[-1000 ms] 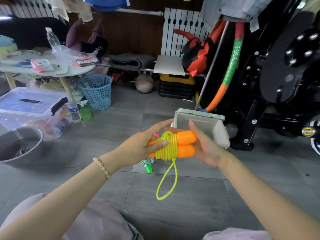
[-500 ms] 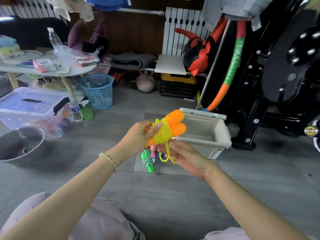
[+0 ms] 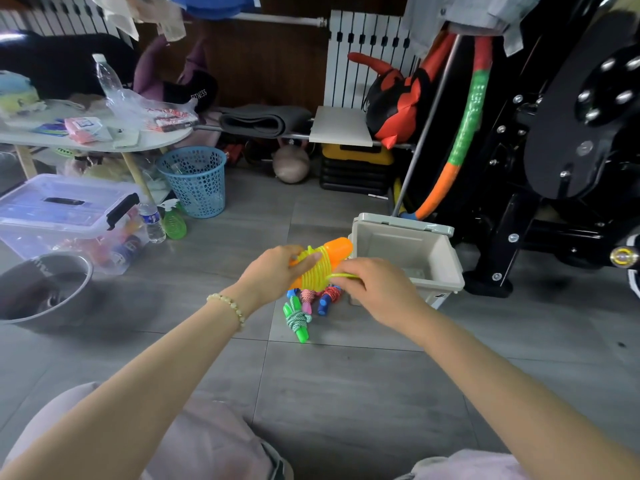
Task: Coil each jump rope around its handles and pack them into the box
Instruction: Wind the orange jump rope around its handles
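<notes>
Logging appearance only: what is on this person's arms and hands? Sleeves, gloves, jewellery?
Both forearms are bare, with no sleeves in view. Neither the left hand nor the right hand wears a glove. A bracelet of pale round beads circles the left wrist.

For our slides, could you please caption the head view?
Left hand grips orange handles; right hand pinches yellow rope, beside box.

"FITNESS", white letters on the dark cloth item (image 3: 195, 93) behind the white table (image 3: 162, 138); red print on the plastic bag (image 3: 152, 110) on that table is illegible.
</notes>
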`<action>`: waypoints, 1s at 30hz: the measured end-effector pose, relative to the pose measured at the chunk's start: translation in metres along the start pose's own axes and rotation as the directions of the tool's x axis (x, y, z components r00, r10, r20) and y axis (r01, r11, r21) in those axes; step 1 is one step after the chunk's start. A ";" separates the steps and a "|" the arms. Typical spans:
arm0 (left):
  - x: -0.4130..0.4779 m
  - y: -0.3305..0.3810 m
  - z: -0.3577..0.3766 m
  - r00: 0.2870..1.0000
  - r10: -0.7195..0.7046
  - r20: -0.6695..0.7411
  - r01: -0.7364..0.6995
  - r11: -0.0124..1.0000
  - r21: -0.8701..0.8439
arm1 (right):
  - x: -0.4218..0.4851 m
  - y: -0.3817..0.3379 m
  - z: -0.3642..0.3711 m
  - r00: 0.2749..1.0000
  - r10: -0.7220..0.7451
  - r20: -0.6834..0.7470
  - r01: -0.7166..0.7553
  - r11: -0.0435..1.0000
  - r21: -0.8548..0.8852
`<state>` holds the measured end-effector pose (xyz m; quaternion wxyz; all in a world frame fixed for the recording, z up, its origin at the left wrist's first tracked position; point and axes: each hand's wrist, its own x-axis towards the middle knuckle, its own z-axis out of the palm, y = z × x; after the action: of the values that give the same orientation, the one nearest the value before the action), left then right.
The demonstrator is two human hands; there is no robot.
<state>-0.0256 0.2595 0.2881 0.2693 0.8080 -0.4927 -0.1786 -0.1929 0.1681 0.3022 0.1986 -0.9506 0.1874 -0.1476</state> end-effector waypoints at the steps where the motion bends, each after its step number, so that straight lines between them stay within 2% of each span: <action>1: -0.002 0.001 -0.001 0.999 0.029 0.040 -0.028 0.999 -0.024 | 0.002 0.003 -0.004 1.000 0.000 -0.016 0.001 0.999 0.035; 3: -0.006 0.003 -0.002 0.991 0.078 0.113 -0.073 0.996 -0.050 | 0.005 0.008 -0.011 0.998 0.034 -0.046 -0.029 0.994 0.105; 9: -0.016 0.011 -0.002 0.943 0.232 0.240 -0.237 0.971 -0.006 | 0.008 0.013 -0.024 0.996 0.091 0.003 -0.088 0.951 0.296; 14: -0.021 0.018 -0.004 0.941 0.261 0.214 -0.305 0.929 0.208 | 0.007 0.008 -0.033 0.997 0.029 0.068 -0.046 0.962 0.269; 16: -0.021 0.020 -0.005 0.940 0.288 0.182 -0.324 0.921 0.216 | 0.008 0.006 -0.035 0.994 0.034 0.101 -0.060 0.960 0.272; 22: -0.027 0.030 -0.008 0.886 0.380 0.265 -0.443 0.862 0.246 | 0.011 -0.002 -0.046 0.921 0.030 0.388 -0.190 0.904 0.384; 26: -0.035 0.029 -0.003 0.893 0.405 0.195 -0.439 0.879 0.188 | 0.007 -0.001 -0.047 0.897 0.041 0.441 -0.301 0.786 0.540; 30: -0.042 0.028 -0.002 0.914 0.394 0.095 -0.401 0.913 0.080 | 0.000 -0.001 -0.037 0.915 0.004 0.403 -0.333 0.569 0.752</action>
<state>-0.0637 0.2869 0.3077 0.2408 0.6956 -0.6649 -0.1268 -0.2055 0.1574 0.3351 0.6520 -0.7425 0.1520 -0.0214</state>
